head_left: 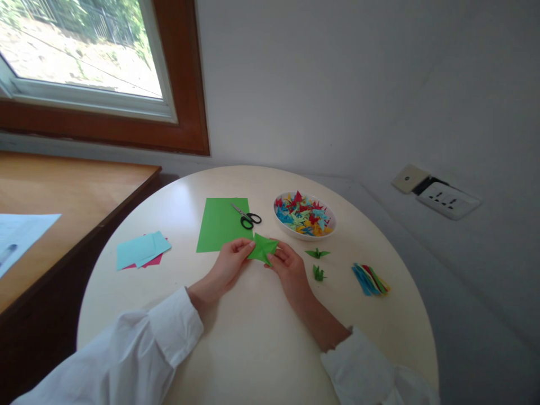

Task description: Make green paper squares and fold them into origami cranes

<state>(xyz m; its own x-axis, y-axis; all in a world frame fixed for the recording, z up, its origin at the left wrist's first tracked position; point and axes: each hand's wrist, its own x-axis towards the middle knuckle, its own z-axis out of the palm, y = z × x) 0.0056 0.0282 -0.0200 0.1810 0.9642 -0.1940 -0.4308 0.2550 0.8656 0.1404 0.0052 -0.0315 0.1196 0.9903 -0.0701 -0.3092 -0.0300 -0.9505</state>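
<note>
A small piece of green origami paper (pixel 264 246), creased and partly folded, is held up between both hands over the middle of the round table. My left hand (pixel 230 261) pinches its left corner between thumb and fingers. At the opposite side, my right hand (pixel 290 269) grips the lower right part, thumb in front. Behind the left hand lies a larger green sheet (pixel 217 222), with black-handled scissors (pixel 246 216) on its right edge. Two folded green paper cranes (pixel 317 253) rest just right of my right hand.
A white oval bowl (pixel 306 235) full of colourful paper cranes stands toward the back right. Folded paper strips (pixel 370 280) lie at the right, light blue sheets (pixel 137 251) over pink ones at the left. A wooden desk (pixel 76 180) adjoins the round table (pixel 253 349).
</note>
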